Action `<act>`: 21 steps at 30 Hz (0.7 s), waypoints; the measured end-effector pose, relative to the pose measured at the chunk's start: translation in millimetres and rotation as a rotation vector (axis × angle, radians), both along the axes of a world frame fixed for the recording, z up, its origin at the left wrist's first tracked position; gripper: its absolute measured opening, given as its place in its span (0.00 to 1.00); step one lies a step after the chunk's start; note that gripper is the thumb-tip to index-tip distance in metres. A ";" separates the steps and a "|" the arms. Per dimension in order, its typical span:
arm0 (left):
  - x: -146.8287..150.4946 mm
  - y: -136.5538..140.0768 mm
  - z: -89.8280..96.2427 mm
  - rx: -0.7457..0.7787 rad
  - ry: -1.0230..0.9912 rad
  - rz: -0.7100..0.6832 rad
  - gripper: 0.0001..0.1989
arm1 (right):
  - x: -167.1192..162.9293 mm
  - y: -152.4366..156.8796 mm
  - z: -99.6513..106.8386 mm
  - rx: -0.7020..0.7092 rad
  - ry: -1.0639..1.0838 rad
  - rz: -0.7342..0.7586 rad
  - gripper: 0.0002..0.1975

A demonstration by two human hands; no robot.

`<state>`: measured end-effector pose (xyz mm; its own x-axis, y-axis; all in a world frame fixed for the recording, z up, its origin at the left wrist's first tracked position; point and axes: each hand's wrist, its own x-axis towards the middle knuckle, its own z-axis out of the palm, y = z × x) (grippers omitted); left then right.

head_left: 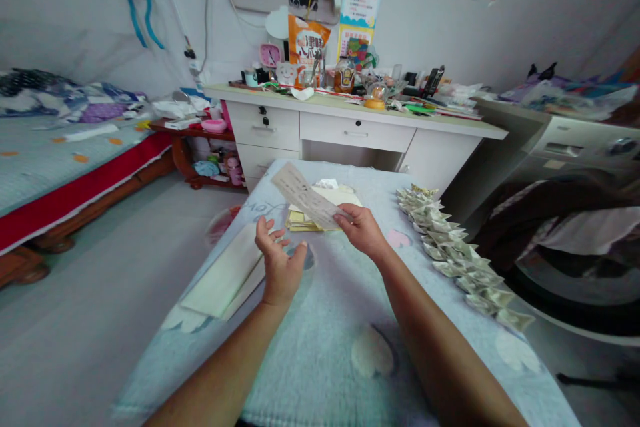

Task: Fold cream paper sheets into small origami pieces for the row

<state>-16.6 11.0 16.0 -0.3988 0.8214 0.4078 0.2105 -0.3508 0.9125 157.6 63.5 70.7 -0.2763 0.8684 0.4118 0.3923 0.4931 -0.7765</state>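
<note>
the right hand (pixel 361 228) pinches one end of a long paper slip (pixel 306 197) between thumb and fingers, so the slip juts up and to the left above the counter (pixel 320 347), clear of it. the left hand (pixel 279 260) is empty, palm up and fingers spread wide, just below and beside the slip's lower edge without touching it. to handle this well, i'd judge the free hand should meet the slip near its loose far end, so the thin sheet is held at two points and kept flat; a one-ended pinch lets it droop or twist, and any crease would want both edges lined up first. the slip looks like thin, pale, printed paper, narrow and rectangular, stiff enough to stand out from the grip. under it lies a small stack of yellow paper sheets (pixel 305 219), flat and square-cornered, with a paler sheet beyond. a large cream pad (pixel 225 277) lies to the left, partly over the counter's edge, smooth and matte. along the right side runs a row of folded paper pieces (pixel 465 260), small, angular, greenish-gold, each with pointed tips, touching or overlapping one another. the counter is covered by a soft light blue cloth with faint shapes printed on it, slightly nubbly in look.
</note>
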 end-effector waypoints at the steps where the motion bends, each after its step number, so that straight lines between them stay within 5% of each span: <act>1: 0.1 1.0 -1.6 -0.031 -0.040 -0.026 0.44 | 4.6 -4.7 3.9 -0.087 0.074 0.034 0.09; 7: 6.8 2.0 -5.1 -0.188 -0.334 -0.404 0.33 | 27.1 -45.1 0.0 -0.456 0.482 0.084 0.12; 10: 9.5 2.8 -5.6 -0.246 -0.415 -0.479 0.34 | 33.4 -60.5 -11.5 -0.566 0.543 0.084 0.13; 17: 10.9 -0.8 2.2 -0.282 -0.309 -0.480 0.32 | 50.7 -66.6 -25.1 -0.499 0.557 0.020 0.33; 21: 10.5 -3.5 2.3 -0.377 -0.235 -0.526 0.27 | 58.6 -62.8 -36.1 -0.441 0.438 -0.014 0.21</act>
